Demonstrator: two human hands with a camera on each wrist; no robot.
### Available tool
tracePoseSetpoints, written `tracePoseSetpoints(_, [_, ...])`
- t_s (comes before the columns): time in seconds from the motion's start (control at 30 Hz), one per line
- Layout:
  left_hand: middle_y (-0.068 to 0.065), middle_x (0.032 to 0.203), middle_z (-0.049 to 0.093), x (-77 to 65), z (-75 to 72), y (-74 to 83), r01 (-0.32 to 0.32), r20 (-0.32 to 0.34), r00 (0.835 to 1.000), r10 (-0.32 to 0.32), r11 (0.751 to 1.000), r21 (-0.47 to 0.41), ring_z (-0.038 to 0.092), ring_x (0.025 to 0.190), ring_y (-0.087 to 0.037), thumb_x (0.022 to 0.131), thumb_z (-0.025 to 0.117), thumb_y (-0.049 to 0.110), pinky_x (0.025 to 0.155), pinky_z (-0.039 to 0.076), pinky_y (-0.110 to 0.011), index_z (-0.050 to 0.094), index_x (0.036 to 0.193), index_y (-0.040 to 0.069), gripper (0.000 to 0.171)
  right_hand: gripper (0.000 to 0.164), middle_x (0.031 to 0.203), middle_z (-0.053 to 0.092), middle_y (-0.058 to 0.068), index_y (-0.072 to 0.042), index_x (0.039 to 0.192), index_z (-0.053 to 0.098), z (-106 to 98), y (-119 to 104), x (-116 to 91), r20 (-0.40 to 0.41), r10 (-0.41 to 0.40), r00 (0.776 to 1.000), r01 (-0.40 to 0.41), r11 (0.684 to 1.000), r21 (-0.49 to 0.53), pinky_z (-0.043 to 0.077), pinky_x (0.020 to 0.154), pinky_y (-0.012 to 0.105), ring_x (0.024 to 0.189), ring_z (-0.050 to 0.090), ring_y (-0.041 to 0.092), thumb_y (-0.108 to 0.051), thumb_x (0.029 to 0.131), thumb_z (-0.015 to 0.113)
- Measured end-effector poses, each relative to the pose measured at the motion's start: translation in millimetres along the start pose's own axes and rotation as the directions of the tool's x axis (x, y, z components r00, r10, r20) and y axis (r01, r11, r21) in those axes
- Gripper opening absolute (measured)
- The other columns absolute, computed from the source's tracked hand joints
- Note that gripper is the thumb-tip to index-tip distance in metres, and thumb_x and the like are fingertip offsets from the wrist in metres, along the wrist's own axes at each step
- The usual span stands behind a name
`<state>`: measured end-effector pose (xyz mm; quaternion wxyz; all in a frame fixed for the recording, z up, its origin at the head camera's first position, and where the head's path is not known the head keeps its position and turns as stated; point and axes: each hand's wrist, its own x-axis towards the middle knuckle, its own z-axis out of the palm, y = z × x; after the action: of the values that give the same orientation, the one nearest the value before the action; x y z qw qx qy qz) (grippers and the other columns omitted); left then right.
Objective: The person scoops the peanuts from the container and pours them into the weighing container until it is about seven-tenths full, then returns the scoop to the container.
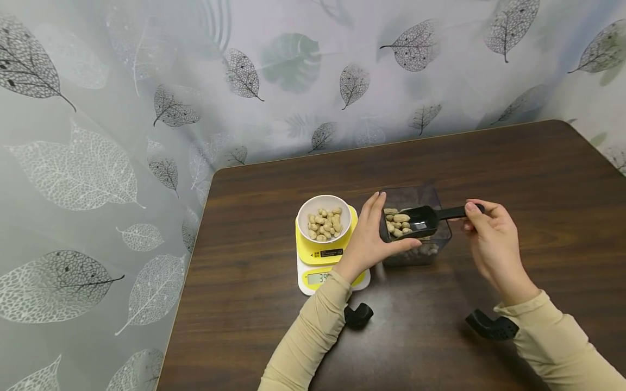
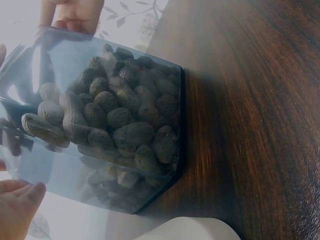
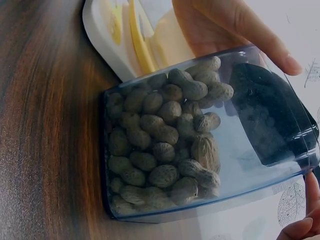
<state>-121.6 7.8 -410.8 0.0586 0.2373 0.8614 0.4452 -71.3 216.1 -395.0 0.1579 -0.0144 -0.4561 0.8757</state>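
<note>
A see-through, dark-tinted plastic bin (image 1: 415, 258) holds unshelled peanuts (image 2: 120, 117). My right hand (image 1: 496, 244) pinches the handle of a black scoop (image 1: 425, 218) between thumb and fingers. The scoop's head is inside the bin, above the peanuts; in the right wrist view little or nothing can be made out in it through the wall. With straight, spread fingers, my left hand (image 1: 367, 239) rests against the bin's left side, its thumb along the front rim. Left of the bin, a white bowl (image 1: 304, 209) of peanuts sits on a yellow-and-white kitchen scale (image 1: 308, 252).
The scale's display (image 1: 317, 278) starts with 39; my left wrist hides the rest. Everything stands on a dark wood-grain table (image 1: 244, 271). Leaf-patterned sheeting (image 1: 293, 108) hangs behind and to the left. Black devices (image 1: 491, 326) are at both forearms.
</note>
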Motion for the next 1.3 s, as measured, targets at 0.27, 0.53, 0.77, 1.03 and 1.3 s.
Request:
tracePoseSetpoints(0.27, [0.011,0.157,0.008,0.6,0.5,-2.4,-0.006,0.002,1.0,0.006,1.0,0.001,0.02,0.144,-0.016,0.072,0.071,0.057,0.108,0.036,-0.046,0.006,0.149,0.037,0.103,0.018,0.084,0.058,0.005,0.0,0.105,0.045,-4.6,1.2,2.0,-0.009,0.019,1.0,-0.019,0.999,0.032,0.046,0.061,0.017,0.066,0.053,0.009,-0.003,0.09,0.056])
tracePoseSetpoints(0.53, [0.005,0.157,0.011,1.5,-0.5,-1.0,-0.006,-0.007,1.0,0.006,1.0,0.01,0.021,0.144,-0.016,0.072,0.072,0.057,0.109,0.035,-0.044,0.009,0.15,0.031,0.104,0.015,0.073,0.063,0.002,-0.001,0.104,0.05,1.0,0.8,1.0,0.031,0.001,1.0,0.0,1.0,-0.015,0.045,0.061,0.016,0.063,0.054,0.007,-0.001,0.09,0.055])
tracePoseSetpoints(0.77, [0.008,0.157,0.008,0.6,-1.1,0.4,-0.001,-0.001,1.0,0.001,1.0,0.009,0.021,0.144,-0.017,0.073,0.072,0.056,0.109,0.035,-0.046,0.007,0.149,0.035,0.103,0.019,0.071,0.064,0.0,-0.003,0.108,0.047,4.8,1.4,0.2,0.057,-0.001,0.998,0.007,0.995,-0.102,0.045,0.062,0.015,0.063,0.053,0.006,-0.004,0.091,0.054])
tracePoseSetpoints(1.03, [0.009,0.157,0.009,1.9,-1.0,0.5,-0.011,0.005,1.0,0.011,1.0,-0.005,0.02,0.144,-0.016,0.072,0.072,0.056,0.109,0.035,-0.046,0.006,0.15,0.034,0.104,0.018,0.074,0.062,0.003,-0.001,0.107,0.046,2.4,2.2,1.1,0.026,0.005,1.0,-0.005,1.0,0.01,0.047,0.063,0.018,0.063,0.054,0.008,-0.002,0.09,0.054])
tracePoseSetpoints(1.3, [0.004,0.158,0.01,1.4,-2.9,2.8,-0.006,0.013,1.0,0.006,1.0,0.0,0.02,0.144,-0.016,0.072,0.073,0.054,0.109,0.035,-0.046,0.008,0.15,0.031,0.105,0.02,0.072,0.061,0.003,-0.001,0.106,0.045,-0.3,1.6,1.6,0.009,0.036,0.999,-0.037,0.998,0.055,0.046,0.062,0.018,0.064,0.053,0.008,-0.003,0.09,0.056])
